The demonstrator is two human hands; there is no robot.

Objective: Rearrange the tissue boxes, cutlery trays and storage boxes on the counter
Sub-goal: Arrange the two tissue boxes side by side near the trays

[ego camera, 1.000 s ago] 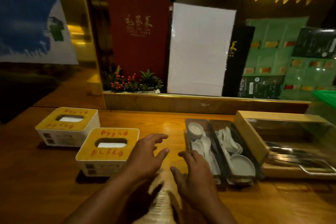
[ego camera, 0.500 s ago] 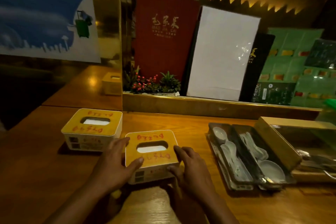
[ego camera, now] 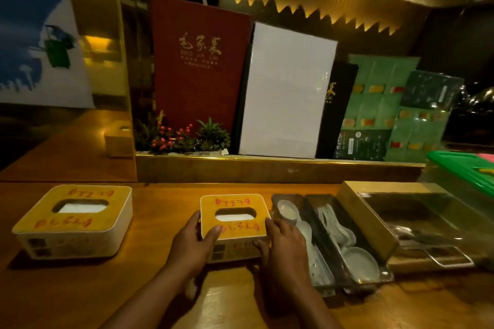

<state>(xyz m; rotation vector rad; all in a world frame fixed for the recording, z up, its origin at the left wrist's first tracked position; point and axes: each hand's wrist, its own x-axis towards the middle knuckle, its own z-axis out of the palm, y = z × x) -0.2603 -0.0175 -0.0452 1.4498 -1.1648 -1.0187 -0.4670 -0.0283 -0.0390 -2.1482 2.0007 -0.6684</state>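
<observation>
A yellow-topped tissue box (ego camera: 234, 205) sits mid-counter, right beside the cutlery trays. My left hand (ego camera: 191, 243) grips its left side with the thumb on the lid, and my right hand (ego camera: 283, 246) grips its right side. A second, matching tissue box (ego camera: 73, 222) stands apart at the left. Two dark cutlery trays (ego camera: 315, 224) hold white spoons and small dishes. To their right is a wooden storage box (ego camera: 366, 219) with a clear lid over metal cutlery.
A raised gold ledge (ego camera: 267, 168) runs along the back of the wooden counter (ego camera: 80, 288), carrying upright menus and a small plant. A green-lidded container (ego camera: 462, 171) stands at the far right. A mirrored panel at the left reflects another tissue box.
Both hands closed on the nearer tissue box and slid it right, away from the other box, until it rests beside the cutlery trays.
</observation>
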